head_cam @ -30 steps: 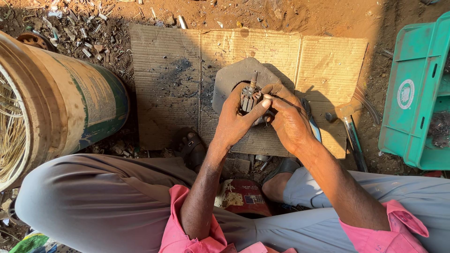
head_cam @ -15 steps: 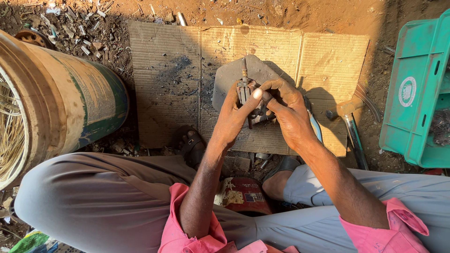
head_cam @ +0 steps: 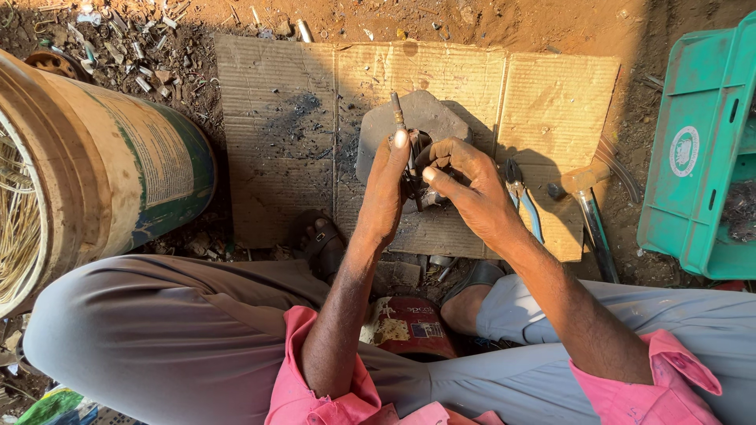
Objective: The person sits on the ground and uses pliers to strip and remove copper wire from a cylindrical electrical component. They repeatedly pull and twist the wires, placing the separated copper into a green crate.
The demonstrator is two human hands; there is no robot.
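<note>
Both my hands hold a small dark metal motor part with a thin shaft [head_cam: 400, 116] sticking up out of it. My left hand [head_cam: 384, 189] grips the part from the left, its forefinger lying along the shaft. My right hand [head_cam: 465, 185] closes around the part from the right, thumb pointing left. The body of the part is mostly hidden between the palms. Under it a flat grey stone [head_cam: 429, 118] lies on a sheet of cardboard [head_cam: 276, 134] spread over the dirt.
A large worn drum [head_cam: 118, 165] with coiled wire inside lies at left. A green plastic crate [head_cam: 701, 157] stands at right. Blue-handled pliers [head_cam: 524, 201] and a hammer [head_cam: 587, 205] rest on the cardboard's right edge. Metal scraps [head_cam: 118, 55] litter the upper left. A red can [head_cam: 409, 327] sits between my legs.
The part has been turned in my hands; the shaft now stands more upright, and my left forefinger lies along it. The hands stay over the stone.
</note>
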